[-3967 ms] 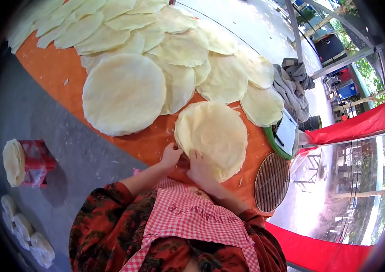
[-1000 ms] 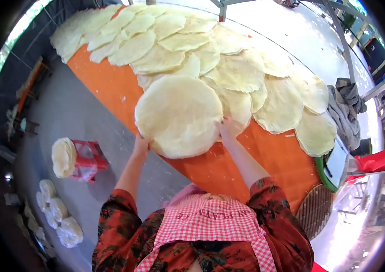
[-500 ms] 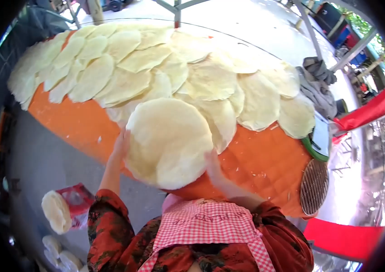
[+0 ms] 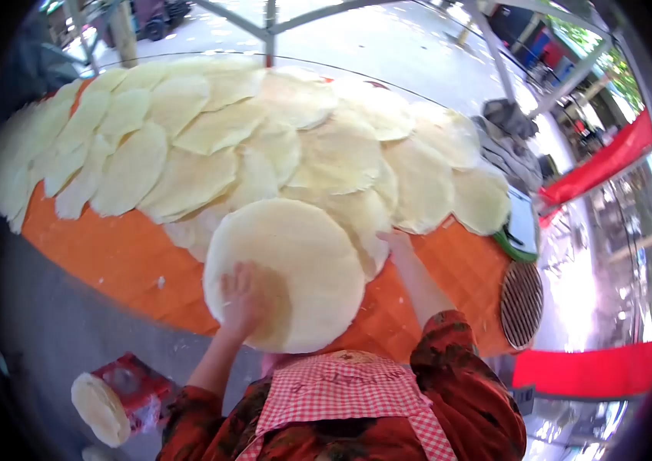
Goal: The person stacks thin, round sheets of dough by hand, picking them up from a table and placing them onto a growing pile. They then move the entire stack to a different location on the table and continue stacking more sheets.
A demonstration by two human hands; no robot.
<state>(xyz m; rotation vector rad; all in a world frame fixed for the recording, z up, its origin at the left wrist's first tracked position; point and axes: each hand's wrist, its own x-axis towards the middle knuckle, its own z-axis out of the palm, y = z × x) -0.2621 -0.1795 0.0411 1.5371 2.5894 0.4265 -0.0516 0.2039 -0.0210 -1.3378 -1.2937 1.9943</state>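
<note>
A large round pale flatbread [image 4: 303,253], thin and flat, lies in front of me at the table's near edge. My left hand [image 4: 245,300] rests on its left side, fingers spread and palm down. To its upper right, my right hand [image 4: 397,240] has its fingers closed at the edge of another flatbread [image 4: 363,219], one that lies on the table and is partly covered by its neighbours. Fine detail of those fingertips is hard to make out. Many more overlapping flatbreads [image 4: 203,173] spread across the far side.
An orange cloth [image 4: 111,253] covers the table. At the right are a round slatted rack [image 4: 522,303], a green-rimmed item [image 4: 516,246] and a bundled grey cloth [image 4: 510,146]. Down at the left, a pale round stack [image 4: 101,409] sits beside a red package [image 4: 137,382].
My left hand has moved from the large flatbread's left edge onto its top. My right hand has left its right edge and reached forward to another flatbread. The view has shifted slightly.
</note>
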